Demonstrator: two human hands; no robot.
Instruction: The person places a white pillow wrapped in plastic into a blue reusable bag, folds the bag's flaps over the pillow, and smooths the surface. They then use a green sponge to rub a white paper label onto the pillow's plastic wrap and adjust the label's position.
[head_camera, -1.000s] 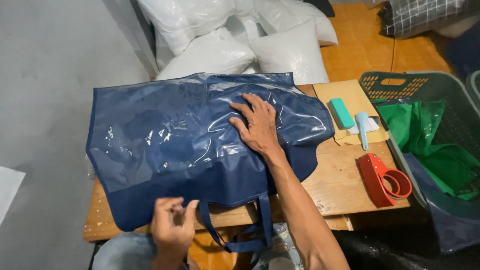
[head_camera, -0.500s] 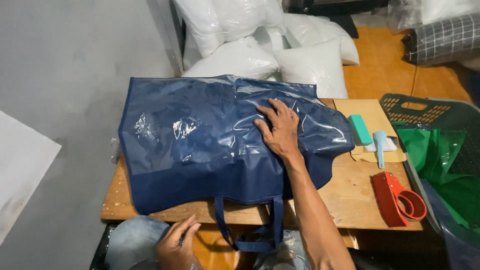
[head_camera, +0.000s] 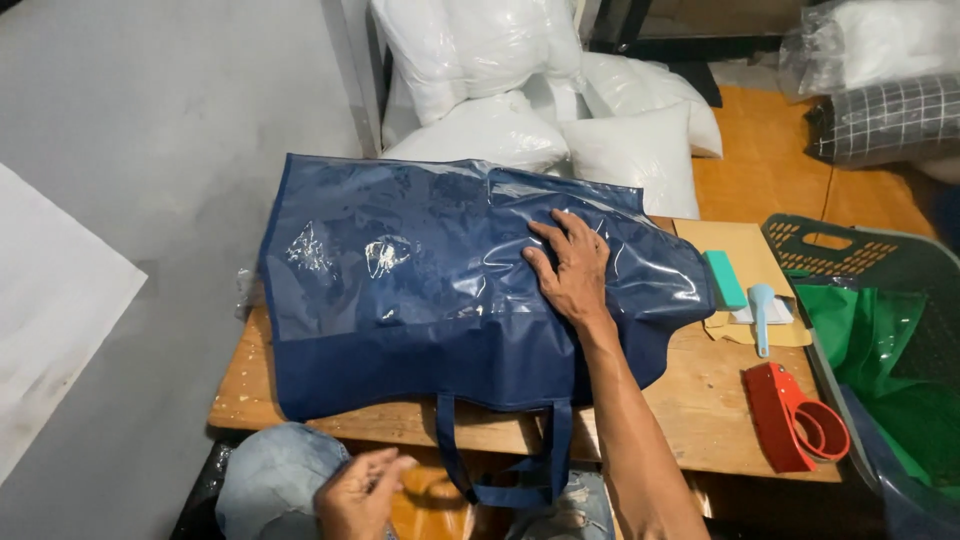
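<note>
A large navy blue bag with a clear plastic front panel lies flat on a small wooden table. My right hand presses palm-down on the bag's right part, fingers spread. The bag's strap handle hangs over the table's near edge. My left hand is below that edge, off the bag, fingers loosely curled, holding nothing, beside my denim-covered knee.
A red tape dispenser, a teal block and a light blue tool on brown envelopes lie at the table's right. A green basket with green fabric stands further right. White pillows are piled behind.
My left hand let go of the bag's near edge and dropped below the table edge. My right hand stayed pressed on the bag. The view shifted left.
</note>
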